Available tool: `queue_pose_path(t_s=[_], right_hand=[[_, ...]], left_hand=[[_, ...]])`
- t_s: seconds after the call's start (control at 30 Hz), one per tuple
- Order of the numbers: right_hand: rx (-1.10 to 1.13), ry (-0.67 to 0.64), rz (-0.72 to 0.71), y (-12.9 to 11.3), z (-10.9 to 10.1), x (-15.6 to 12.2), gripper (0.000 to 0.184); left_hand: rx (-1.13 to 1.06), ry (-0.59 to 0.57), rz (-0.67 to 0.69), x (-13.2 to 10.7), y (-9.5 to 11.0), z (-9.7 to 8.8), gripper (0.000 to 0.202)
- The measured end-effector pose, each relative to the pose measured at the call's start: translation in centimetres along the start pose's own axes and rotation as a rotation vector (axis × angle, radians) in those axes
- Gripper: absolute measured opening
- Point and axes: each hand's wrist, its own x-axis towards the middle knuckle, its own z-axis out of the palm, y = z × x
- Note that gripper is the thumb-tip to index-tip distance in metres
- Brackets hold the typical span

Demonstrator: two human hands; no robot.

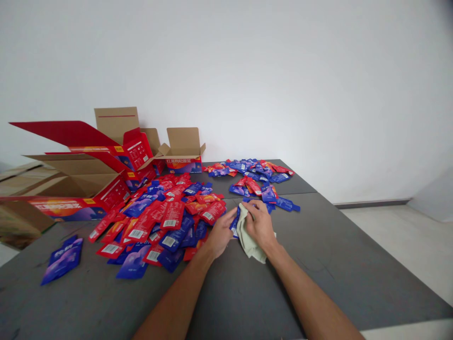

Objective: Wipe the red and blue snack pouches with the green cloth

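Between my hands, over the dark table, is a blue pouch (234, 225), mostly hidden by fingers and cloth. My left hand (222, 232) grips the pouch from its left side. A pale green cloth (247, 238) is bunched in my right hand (260, 224), pressed against the pouch, its loose end hanging toward me. Just left of my left hand lies a big heap of red and blue pouches (173, 212). Beyond my right hand is a smaller group of pouches (253, 186).
Open red cartons (78, 205) stand at the left, with a smaller open carton (184, 163) at the back by the wall. More pouches (244, 166) lie along the far edge of the table (318, 264). Two blue pouches (63, 259) sit apart at the left.
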Motion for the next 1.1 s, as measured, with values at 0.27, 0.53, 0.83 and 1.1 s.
queue_pose_path(t_s=[0.27, 0.53, 0.83, 1.1], right_hand=[[0.126, -0.241, -0.13, -2.7, 2.0, -1.3, 0.05], [0.178, -0.021, 0.09, -2.0, 1.1, -0.6, 0.045], [0.308, 0.003, 0.192, -2.5, 1.2, -0.8, 0.032], [0.332, 0.029, 0.008, -2.3, 1.6, -0.9, 0.033]], left_hand=[[0.007, 0.266, 0.116, 0.7, 0.6, -1.1, 0.081], [-0.039, 0.345, 0.131, 0.7, 2.0, -0.3, 0.052], [0.157, 0.474, 0.189, 0.6, 1.3, -2.0, 0.055], [-0.216, 0.381, 0.041, 1.1, 0.5, -0.4, 0.032]])
